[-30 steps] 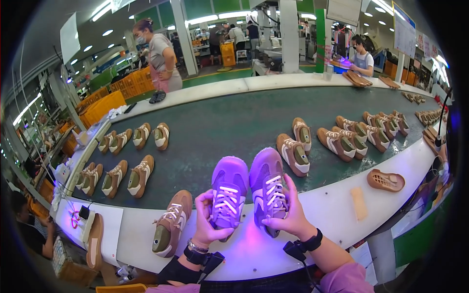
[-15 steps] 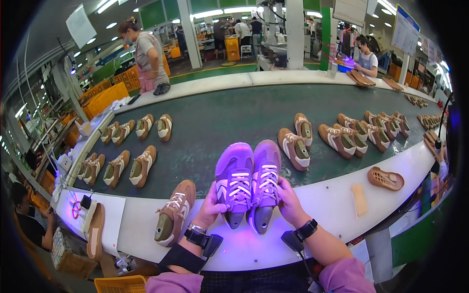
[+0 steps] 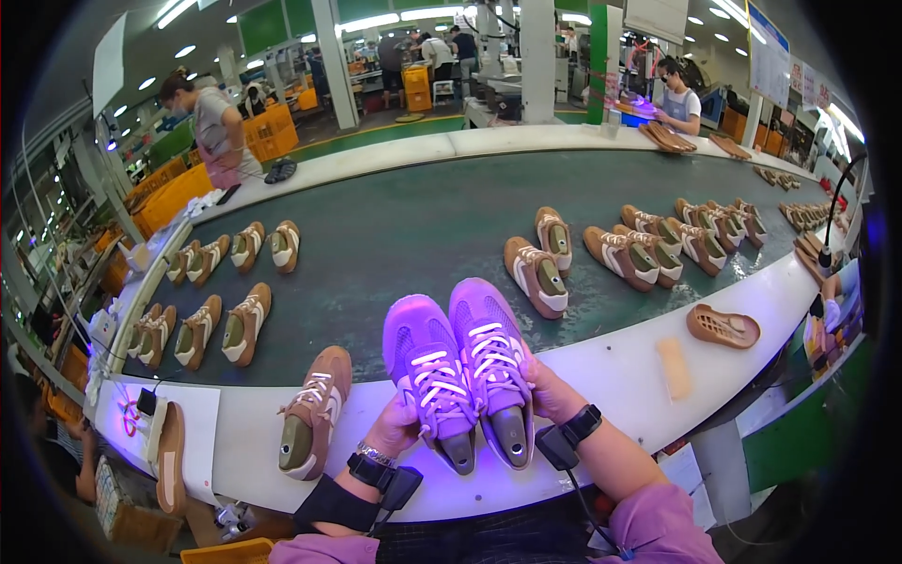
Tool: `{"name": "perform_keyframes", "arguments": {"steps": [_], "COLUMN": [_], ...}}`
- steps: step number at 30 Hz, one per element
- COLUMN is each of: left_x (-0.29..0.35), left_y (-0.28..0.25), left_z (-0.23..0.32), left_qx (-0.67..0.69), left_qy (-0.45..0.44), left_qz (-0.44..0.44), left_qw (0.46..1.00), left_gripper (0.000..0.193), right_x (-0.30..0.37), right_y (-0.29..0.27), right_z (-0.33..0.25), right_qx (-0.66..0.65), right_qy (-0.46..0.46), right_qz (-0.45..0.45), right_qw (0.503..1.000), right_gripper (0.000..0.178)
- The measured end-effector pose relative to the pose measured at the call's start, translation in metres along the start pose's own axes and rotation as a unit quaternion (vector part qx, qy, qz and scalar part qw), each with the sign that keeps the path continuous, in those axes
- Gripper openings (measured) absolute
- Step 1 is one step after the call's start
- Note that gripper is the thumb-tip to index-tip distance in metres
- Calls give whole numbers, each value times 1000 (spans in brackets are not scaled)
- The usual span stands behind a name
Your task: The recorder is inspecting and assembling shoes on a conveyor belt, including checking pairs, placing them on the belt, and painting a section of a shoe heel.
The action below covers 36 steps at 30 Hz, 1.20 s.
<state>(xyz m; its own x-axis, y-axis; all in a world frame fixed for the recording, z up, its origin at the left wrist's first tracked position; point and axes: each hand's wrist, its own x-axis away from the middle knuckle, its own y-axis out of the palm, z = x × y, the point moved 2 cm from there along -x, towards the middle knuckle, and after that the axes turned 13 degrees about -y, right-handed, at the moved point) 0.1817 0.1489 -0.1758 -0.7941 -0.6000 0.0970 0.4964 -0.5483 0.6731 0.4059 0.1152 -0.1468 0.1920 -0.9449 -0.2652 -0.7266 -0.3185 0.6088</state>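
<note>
Side by side above the white ledge (image 3: pixel 601 395), I hold two laced sneakers, both lit purple. My left hand (image 3: pixel 393 425) grips the outer side of the left sneaker (image 3: pixel 423 350), its fingers partly hidden by the shoe. On the other side, my right hand (image 3: pixel 554 387) is closed on the right sneaker (image 3: pixel 489 350). Their toes point away from me, and a dark last (image 3: pixel 507 434) shows in the heel opening of the right one. A brown sneaker with white stripes (image 3: pixel 324 399) stands on the ledge, left of my left hand.
Several brown sneakers on lasts stand in groups on the green belt (image 3: pixel 395 235). A brown sole (image 3: pixel 723 326) and a tan strip (image 3: pixel 674 368) lie on the ledge at right; another sole (image 3: pixel 171 459) is at left. Two people (image 3: pixel 221 132) (image 3: pixel 678 99) stand beyond the belt.
The view has shifted slightly right. The two held sneakers have tilted, the right one's toe now further forward than the left's. The person at far left has leaned forward.
</note>
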Motion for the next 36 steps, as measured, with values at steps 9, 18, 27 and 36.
{"name": "perform_keyframes", "arguments": {"steps": [9,18,27,36], "left_x": [-25,-44,-44,-43], "left_y": [12,38,30,29], "left_z": [-2,9,10,7], "left_qx": [171,225,184,178], "left_qy": [-6,95,161,160], "left_qz": [37,125,209,200], "left_qw": [985,962,947,950], "left_gripper": [48,47,41,44], "right_x": [-7,0,8,9], "right_y": [1,-29,-30,-35], "right_z": [-17,-39,-49,-40], "right_qx": [-82,-149,-86,-85], "right_qy": [-30,-139,-186,-198], "right_qz": [167,244,279,295], "right_qw": [982,948,938,931], "right_gripper": [39,40,44,43]}}
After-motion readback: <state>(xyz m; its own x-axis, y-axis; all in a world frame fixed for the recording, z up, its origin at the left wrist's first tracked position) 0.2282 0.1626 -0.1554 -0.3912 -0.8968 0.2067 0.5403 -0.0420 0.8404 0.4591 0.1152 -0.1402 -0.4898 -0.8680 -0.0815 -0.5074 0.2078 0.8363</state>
